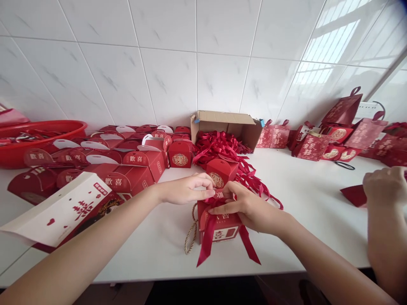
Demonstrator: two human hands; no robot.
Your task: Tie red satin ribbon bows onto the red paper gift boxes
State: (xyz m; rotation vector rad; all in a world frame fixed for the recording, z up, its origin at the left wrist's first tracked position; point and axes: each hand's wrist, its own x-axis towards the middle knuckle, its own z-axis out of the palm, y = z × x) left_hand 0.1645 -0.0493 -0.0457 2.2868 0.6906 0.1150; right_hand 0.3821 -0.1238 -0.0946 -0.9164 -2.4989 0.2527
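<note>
A small red gift box [225, 221] with a white label stands near the table's front edge. Red ribbon [207, 241] is wrapped round its top, and two loose ends hang down its front. My left hand [193, 188] pinches at the ribbon by the box's top left, thumb and forefinger nearly touching. From the right, my right hand [251, 207] bends its fingers over the ribbon on the top; the exact grip is partly hidden. A twisted gold cord [190, 237] loops out at the box's left side. Just behind stands another red box [224, 169].
A cardboard carton [227, 116] spills red ribbons [219, 144] by the tiled wall. Many red boxes [136, 169] and a red basin [71, 127] fill the left. Finished-looking gift bags [310, 146] stand back right. Another person's hand [384, 186] works at the right edge.
</note>
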